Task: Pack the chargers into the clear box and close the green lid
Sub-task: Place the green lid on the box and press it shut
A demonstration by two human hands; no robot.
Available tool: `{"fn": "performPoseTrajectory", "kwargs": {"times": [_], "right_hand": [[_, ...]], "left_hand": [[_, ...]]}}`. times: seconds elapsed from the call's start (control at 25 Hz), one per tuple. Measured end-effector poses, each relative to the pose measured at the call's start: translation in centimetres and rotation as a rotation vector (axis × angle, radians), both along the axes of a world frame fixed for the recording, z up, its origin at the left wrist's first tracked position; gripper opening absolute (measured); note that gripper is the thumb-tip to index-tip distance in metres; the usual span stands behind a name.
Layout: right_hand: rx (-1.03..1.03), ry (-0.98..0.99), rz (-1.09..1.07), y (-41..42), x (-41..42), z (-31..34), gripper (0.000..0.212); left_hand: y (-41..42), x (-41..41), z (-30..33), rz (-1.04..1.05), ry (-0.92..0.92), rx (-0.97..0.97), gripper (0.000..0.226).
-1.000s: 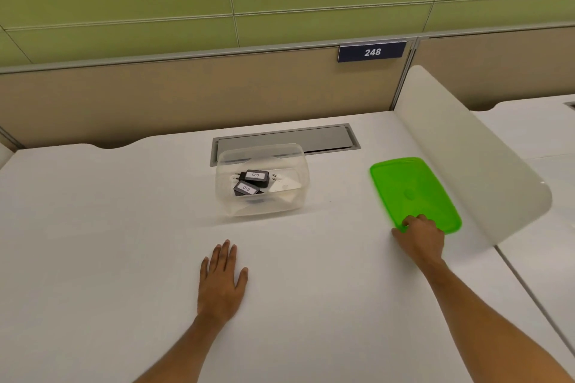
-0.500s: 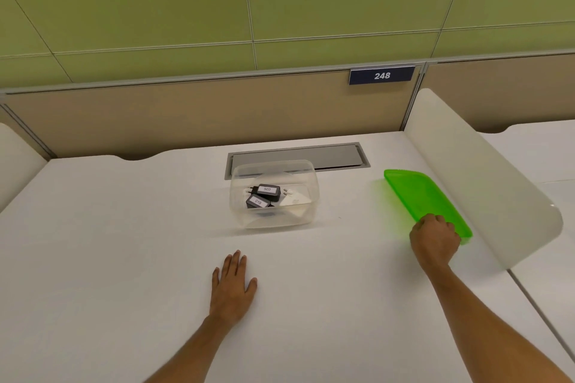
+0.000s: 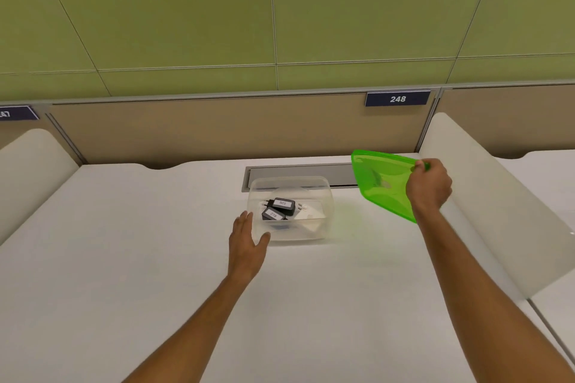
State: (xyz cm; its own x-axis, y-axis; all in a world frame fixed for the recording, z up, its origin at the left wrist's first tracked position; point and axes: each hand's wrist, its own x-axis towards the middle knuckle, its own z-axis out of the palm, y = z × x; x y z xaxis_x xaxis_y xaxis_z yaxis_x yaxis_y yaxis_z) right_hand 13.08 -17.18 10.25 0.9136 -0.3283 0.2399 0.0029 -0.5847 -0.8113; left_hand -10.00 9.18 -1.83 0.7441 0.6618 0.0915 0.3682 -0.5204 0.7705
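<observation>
the right hand [image 3: 428, 188] is clamped on the near right edge of the green lid [image 3: 381, 183], fingers curled over the rim, and holds it clear of the desk [image 3: 124, 258], tilted steeply so its underside faces the camera. the lid hangs toward the back right of the desk, just in front of the grey cable hatch [image 3: 298, 172] and beside the white side divider [image 3: 485, 196].

the clear box [image 3: 291, 211] stands near the back middle of the desk, open-topped, with two black chargers [image 3: 278, 208] lying in it and what looks like a white one [image 3: 309, 211] next to them. packing seems done; only the closing is left.

the left hand [image 3: 247, 242] is spread, fingers apart and holding nothing, at the box's near left corner, thumb at or nearly at the front wall; i cannot tell if it truly touches.

what matters for the coming move: the box lies to the left of the lid and slightly nearer the person, close but apart. the box's long axis runs left to right along the desk's back edge, while the lid's long side slants from back left to near right. so the lid probably has to travel left, level out, and turn until its long side matches the box's before it can seat. the left hand, nearer the box, is well placed to steady it.
</observation>
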Motion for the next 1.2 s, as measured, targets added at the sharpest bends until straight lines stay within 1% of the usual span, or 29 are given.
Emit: {"fn": "performPoseTrajectory", "kwargs": {"times": [0.16, 0.36, 0.48, 0.56, 0.6, 0.68, 0.72, 0.8, 0.84, 0.92, 1.0, 1.16, 1.2], "right_hand": [[0.062, -0.053, 0.134, 2.9, -0.4, 2.9, 0.032], [0.207, -0.049, 0.288, 6.0, -1.1, 4.8, 0.03], [0.42, 0.044, 0.453, 7.4, -1.1, 5.2, 0.026], [0.565, 0.125, 0.547, 8.3, -1.2, 5.5, 0.015], [0.621, 0.164, 0.578, 8.8, -1.4, 5.6, 0.011], [0.696, 0.21, 0.589, 9.9, -1.4, 5.3, 0.015], [0.719, 0.214, 0.565, 10.4, -1.4, 5.0, 0.018], [0.719, 0.19, 0.491, 11.3, -1.2, 3.9, 0.026], [0.709, 0.176, 0.45, 11.7, -1.2, 3.3, 0.028], [0.651, 0.155, 0.374, 12.2, -1.0, 2.1, 0.025], [0.615, 0.165, 0.371, 12.3, -0.7, 1.2, 0.021], [0.655, 0.235, 0.643, 12.7, 0.4, 0.0, 0.011], [0.621, 0.278, 0.712, 12.8, 0.5, -0.4, 0.02]], "left_hand": [[0.3, 2.0, 3.9, 0.018, -0.147, -0.195, 0.062], [1.0, 3.3, 5.9, 0.035, -0.185, -0.377, 0.062], [1.5, 3.8, 6.1, 0.05, -0.194, -0.488, 0.062], [1.8, 4.2, 6.1, 0.054, -0.224, -0.592, 0.061], [1.9, 4.4, 6.2, 0.05, -0.243, -0.636, 0.057], [2.2, 4.9, 6.2, 0.041, -0.332, -0.745, 0.04], [2.3, 5.1, 6.2, 0.042, -0.393, -0.807, 0.03], [2.5, 5.3, 6.2, 0.06, -0.475, -0.884, 0.026], [2.7, 5.5, 6.2, 0.072, -0.491, -0.895, 0.027], [3.2, 5.7, 6.2, 0.093, -0.503, -0.879, 0.033], [3.9, 6.1, 6.2, 0.119, -0.481, -0.831, 0.037], [5.0, 6.9, 5.6, 0.235, -0.427, -0.787, 0.053], [5.2, 7.2, 5.5, 0.257, -0.421, -0.792, 0.055]]}}
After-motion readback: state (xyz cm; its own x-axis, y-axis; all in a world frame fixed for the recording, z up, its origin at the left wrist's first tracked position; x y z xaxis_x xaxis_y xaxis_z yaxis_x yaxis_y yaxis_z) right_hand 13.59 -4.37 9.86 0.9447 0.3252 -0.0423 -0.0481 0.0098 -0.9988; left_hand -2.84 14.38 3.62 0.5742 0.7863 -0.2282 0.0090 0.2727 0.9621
